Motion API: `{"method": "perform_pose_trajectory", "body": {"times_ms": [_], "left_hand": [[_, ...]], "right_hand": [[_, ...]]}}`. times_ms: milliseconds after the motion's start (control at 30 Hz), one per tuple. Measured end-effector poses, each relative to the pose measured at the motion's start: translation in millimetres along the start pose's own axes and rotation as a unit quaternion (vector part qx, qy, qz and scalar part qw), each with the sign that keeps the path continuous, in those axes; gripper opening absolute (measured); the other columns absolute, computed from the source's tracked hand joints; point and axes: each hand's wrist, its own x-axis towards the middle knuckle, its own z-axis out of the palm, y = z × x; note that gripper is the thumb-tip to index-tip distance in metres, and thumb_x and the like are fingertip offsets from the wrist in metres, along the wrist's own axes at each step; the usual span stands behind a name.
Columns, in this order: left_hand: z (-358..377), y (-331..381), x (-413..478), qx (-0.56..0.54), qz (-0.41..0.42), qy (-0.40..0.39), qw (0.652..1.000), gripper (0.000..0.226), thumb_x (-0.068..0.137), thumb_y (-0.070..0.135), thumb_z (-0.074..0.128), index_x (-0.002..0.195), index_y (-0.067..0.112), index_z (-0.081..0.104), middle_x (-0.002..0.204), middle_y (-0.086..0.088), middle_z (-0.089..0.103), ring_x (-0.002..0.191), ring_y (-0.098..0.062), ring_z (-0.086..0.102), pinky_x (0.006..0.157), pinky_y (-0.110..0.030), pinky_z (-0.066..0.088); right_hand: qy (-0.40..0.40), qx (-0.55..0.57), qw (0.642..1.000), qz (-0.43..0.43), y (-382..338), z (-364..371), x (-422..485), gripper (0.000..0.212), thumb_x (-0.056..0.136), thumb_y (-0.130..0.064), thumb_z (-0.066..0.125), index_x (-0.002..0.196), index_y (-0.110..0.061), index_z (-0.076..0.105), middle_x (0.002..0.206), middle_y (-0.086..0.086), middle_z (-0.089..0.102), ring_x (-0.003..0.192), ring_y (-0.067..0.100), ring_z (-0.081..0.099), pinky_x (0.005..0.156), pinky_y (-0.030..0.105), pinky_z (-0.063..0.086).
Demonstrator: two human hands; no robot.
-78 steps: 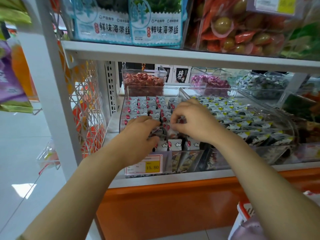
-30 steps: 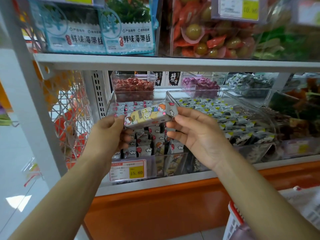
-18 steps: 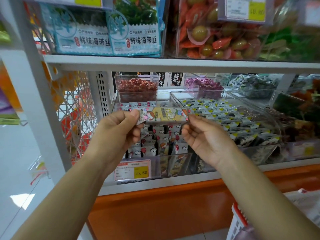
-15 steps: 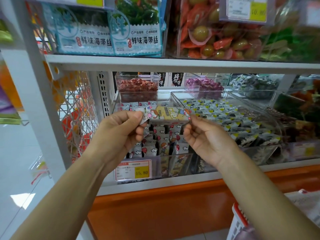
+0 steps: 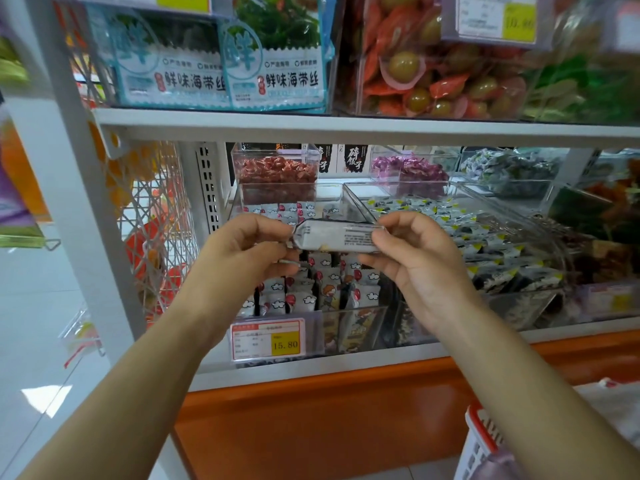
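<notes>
A small oblong snack packet (image 5: 334,237) is held level in front of the shelf, its pale printed back side facing me. My left hand (image 5: 242,254) pinches its left end and my right hand (image 5: 412,258) pinches its right end. Below the packet stands a clear bin (image 5: 346,327) filled with several upright packets of the same kind, white with red dots and cartoon figures. A price tag (image 5: 268,339) reading 15.80 is fixed to the bin's front.
A second clear bin of dark and yellow packets (image 5: 485,244) sits to the right. Small tubs of red candies (image 5: 275,171) and purple candies (image 5: 408,169) stand at the back. The upper shelf (image 5: 346,128) carries seaweed bags. A red-rimmed basket (image 5: 485,441) is at lower right.
Both hands lifted one packet out of the bin, held it up by its ends, then turned it over. Its colourful front showed before; the pale printed back shows now.
</notes>
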Motion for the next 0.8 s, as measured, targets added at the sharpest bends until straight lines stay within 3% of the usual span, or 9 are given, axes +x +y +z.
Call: {"method": "perform_pose_trajectory", "body": {"times_ms": [100,167,267,333,500,633,667,800], "left_hand": [[0,1,0,-0.016,-0.021,-0.017,1.0,0.017,0.08,0.01,0.065,0.097,0.014,0.064,0.096,-0.008,0.07,0.087,-0.022,0.069,0.077,-0.029,0.054],[1,1,-1,0.013,-0.009,-0.007,1.0,0.023,0.078,0.02,0.066,0.101,0.017,0.063,0.096,-0.005,0.071,0.087,-0.019,0.069,0.075,-0.025,0.055],[1,3,-3,0.043,0.003,0.0,0.999,0.025,0.085,0.016,0.06,0.11,0.019,0.063,0.095,-0.003,0.072,0.086,-0.014,0.069,0.073,-0.019,0.055],[1,6,-4,0.075,0.012,-0.01,0.997,0.028,0.087,0.016,0.059,0.114,0.018,0.064,0.096,0.0,0.072,0.084,-0.011,0.069,0.071,-0.014,0.053],[3,12,-7,0.106,0.021,-0.043,0.993,0.02,0.084,0.01,0.062,0.1,0.02,0.068,0.089,0.002,0.072,0.079,-0.008,0.069,0.066,-0.01,0.051],[5,11,-8,0.125,-0.003,-0.048,0.991,0.011,0.08,0.019,0.067,0.09,0.022,0.066,0.087,0.001,0.07,0.082,-0.015,0.068,0.073,-0.025,0.058],[6,10,-8,0.13,-0.007,-0.046,0.99,0.013,0.078,0.025,0.068,0.09,0.02,0.065,0.087,-0.001,0.07,0.083,-0.018,0.068,0.074,-0.03,0.058],[9,10,-7,0.204,0.014,-0.019,0.979,0.023,0.077,0.034,0.067,0.084,0.013,0.062,0.083,-0.011,0.068,0.079,-0.03,0.065,0.072,-0.046,0.057]], "right_hand": [[-0.022,-0.071,0.997,-0.036,2,2,-1,0.025,0.086,0.006,0.057,0.097,-0.015,0.064,0.11,0.008,0.059,0.098,0.024,0.065,0.07,0.025,0.056],[-0.041,-0.1,0.993,-0.042,4,3,-1,0.029,0.087,0.003,0.057,0.101,-0.02,0.066,0.111,0.005,0.063,0.095,0.019,0.067,0.074,0.028,0.057],[-0.052,-0.133,0.988,-0.05,4,4,-2,0.019,0.086,-0.008,0.063,0.095,-0.022,0.071,0.097,0.004,0.071,0.088,0.017,0.069,0.078,0.034,0.057],[-0.047,-0.151,0.985,-0.062,4,5,-3,0.014,0.084,-0.011,0.066,0.086,-0.023,0.074,0.087,0.001,0.072,0.085,0.018,0.069,0.072,0.033,0.059],[-0.026,-0.155,0.985,-0.071,2,5,-3,0.019,0.085,-0.01,0.064,0.067,-0.013,0.07,0.071,0.008,0.068,0.069,0.021,0.068,0.055,0.03,0.058],[-0.011,-0.232,0.965,-0.121,4,3,-2,0.021,0.087,-0.015,0.063,0.072,0.0,0.066,0.077,0.029,0.062,0.07,0.035,0.064,0.06,0.046,0.058],[-0.019,-0.251,0.958,-0.138,4,4,-3,0.022,0.087,-0.016,0.064,0.072,0.0,0.066,0.075,0.027,0.062,0.07,0.035,0.063,0.063,0.046,0.057],[-0.049,-0.295,0.937,-0.18,3,6,-6,0.02,0.085,-0.017,0.066,0.066,-0.024,0.068,0.063,-0.01,0.066,0.06,0.002,0.059,0.058,0.015,0.047]]}}
